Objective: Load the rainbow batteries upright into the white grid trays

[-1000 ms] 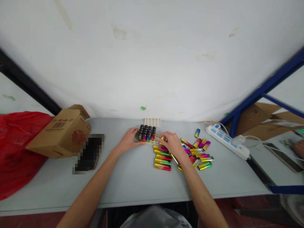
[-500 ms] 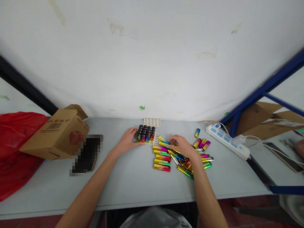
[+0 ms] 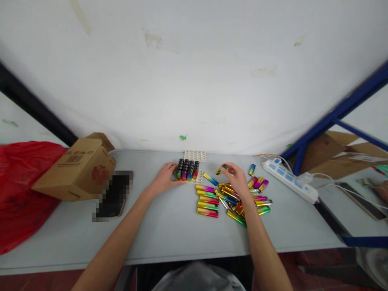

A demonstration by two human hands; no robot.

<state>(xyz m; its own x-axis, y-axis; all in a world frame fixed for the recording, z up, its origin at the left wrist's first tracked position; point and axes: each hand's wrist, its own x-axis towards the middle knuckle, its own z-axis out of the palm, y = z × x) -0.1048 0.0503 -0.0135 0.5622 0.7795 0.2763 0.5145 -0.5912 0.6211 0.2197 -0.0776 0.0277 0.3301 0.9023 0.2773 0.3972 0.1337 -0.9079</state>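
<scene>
Upright lighters (image 3: pixel 187 169) with black tops and shiny rainbow bodies stand packed in rows in a white holed tray (image 3: pixel 199 176), whose right end shows bare holes. My left hand (image 3: pixel 165 179) grips the left end of this tray, thumb along the front and fingers behind. To the right, my right hand (image 3: pixel 236 178) is raised a little above the table, pinching one gold-and-dark lighter (image 3: pixel 221 170) between thumb and fingers. Below it lies a loose pile of metallic lighters (image 3: pixel 232 196). Several more form a column of flat lighters (image 3: pixel 207 206) left of the pile, with a blue-yellow lighter (image 3: pixel 210 178) nearer the tray.
A second white holed tray (image 3: pixel 195 155) lies by the wall. Rightward are a lone blue lighter (image 3: pixel 251 169) and a white power strip (image 3: pixel 290 180). On the left are a phone-like dark slab (image 3: pixel 113 196), a cardboard box (image 3: pixel 75 169) and a red plastic bag (image 3: pixel 27 190).
My right hand has lifted up and away from the pile, and the lighter in its fingers now shows clearly. My left hand stays at the tray. The view has shifted slightly.
</scene>
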